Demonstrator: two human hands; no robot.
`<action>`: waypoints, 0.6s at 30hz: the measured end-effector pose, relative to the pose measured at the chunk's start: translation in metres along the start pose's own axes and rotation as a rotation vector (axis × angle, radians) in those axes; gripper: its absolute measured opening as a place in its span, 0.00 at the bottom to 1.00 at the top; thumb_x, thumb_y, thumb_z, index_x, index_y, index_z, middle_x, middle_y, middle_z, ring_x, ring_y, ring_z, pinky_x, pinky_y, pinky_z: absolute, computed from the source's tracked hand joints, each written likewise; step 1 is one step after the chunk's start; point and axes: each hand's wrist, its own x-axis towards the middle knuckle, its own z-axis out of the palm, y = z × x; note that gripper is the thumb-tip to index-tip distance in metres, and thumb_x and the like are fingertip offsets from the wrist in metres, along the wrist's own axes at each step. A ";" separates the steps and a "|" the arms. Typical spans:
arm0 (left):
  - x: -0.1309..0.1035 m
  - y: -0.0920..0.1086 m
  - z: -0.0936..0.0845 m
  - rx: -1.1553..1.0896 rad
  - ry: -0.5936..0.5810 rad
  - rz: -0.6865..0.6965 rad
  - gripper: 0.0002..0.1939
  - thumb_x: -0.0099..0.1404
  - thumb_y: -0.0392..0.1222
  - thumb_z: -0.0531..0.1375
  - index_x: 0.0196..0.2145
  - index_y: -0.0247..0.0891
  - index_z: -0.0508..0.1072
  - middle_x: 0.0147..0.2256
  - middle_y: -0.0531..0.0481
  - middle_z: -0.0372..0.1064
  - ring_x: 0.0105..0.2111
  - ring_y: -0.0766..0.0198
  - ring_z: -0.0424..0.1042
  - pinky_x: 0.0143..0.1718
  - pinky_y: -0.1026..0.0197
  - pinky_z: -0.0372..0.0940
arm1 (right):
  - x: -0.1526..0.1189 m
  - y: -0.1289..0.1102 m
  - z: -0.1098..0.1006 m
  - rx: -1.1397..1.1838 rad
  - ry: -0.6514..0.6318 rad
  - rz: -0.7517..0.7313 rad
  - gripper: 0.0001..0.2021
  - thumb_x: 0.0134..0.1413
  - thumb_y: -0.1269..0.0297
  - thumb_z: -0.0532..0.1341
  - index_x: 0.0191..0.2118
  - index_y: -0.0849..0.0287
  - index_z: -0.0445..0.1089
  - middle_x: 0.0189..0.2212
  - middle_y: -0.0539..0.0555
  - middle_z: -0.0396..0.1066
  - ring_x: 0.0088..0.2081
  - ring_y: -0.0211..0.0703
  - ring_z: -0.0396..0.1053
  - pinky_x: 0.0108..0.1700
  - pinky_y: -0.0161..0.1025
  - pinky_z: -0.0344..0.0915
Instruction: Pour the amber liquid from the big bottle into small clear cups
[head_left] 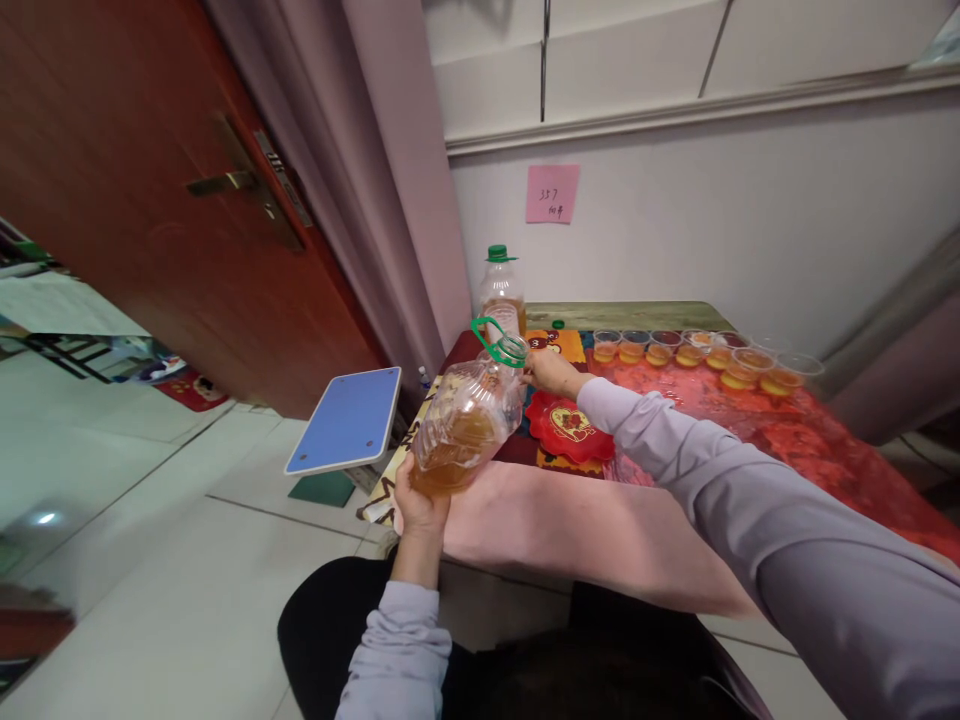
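A large clear jug [469, 425] with amber liquid is tilted, its uncapped mouth and green ring handle [491, 340] pointing up and right. Under its base my left hand [420, 505] is wrapped round the bottom. My right hand [553, 373] is closed beside the jug's neck; what its fingers hold there is too small to make out. Just below that hand lies a red scalloped dish [570, 425]. A second jug [502, 290] with a green cap stands upright behind. Several clear cups [660, 350] with amber liquid stand at the table's back right.
The table [795, 450] has a red cover and a pink cloth [570, 520] along its front edge. A loose green cap [558, 324] lies at the back. To the left are a small blue-topped stool [346, 418] and a brown door [172, 200]. A pink note [553, 194] hangs on the wall.
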 end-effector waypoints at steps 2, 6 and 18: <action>0.000 0.000 0.000 0.004 0.018 -0.017 0.12 0.58 0.49 0.70 0.36 0.39 0.82 0.39 0.46 0.82 0.41 0.54 0.80 0.47 0.54 0.71 | 0.000 0.000 -0.002 0.020 0.029 0.026 0.12 0.67 0.61 0.67 0.49 0.63 0.84 0.46 0.67 0.84 0.48 0.57 0.81 0.48 0.41 0.69; 0.001 0.001 0.000 0.010 0.034 -0.026 0.11 0.57 0.49 0.70 0.35 0.40 0.81 0.38 0.47 0.82 0.41 0.54 0.79 0.47 0.54 0.71 | -0.004 -0.002 -0.009 0.070 0.115 0.032 0.11 0.67 0.61 0.67 0.45 0.63 0.84 0.44 0.64 0.84 0.45 0.51 0.79 0.46 0.38 0.67; 0.005 -0.004 -0.006 0.034 0.039 -0.035 0.15 0.59 0.51 0.69 0.39 0.39 0.83 0.41 0.46 0.82 0.43 0.53 0.79 0.52 0.53 0.69 | -0.106 0.032 -0.004 0.191 0.372 0.058 0.09 0.72 0.62 0.59 0.45 0.57 0.77 0.42 0.58 0.81 0.39 0.47 0.74 0.40 0.38 0.61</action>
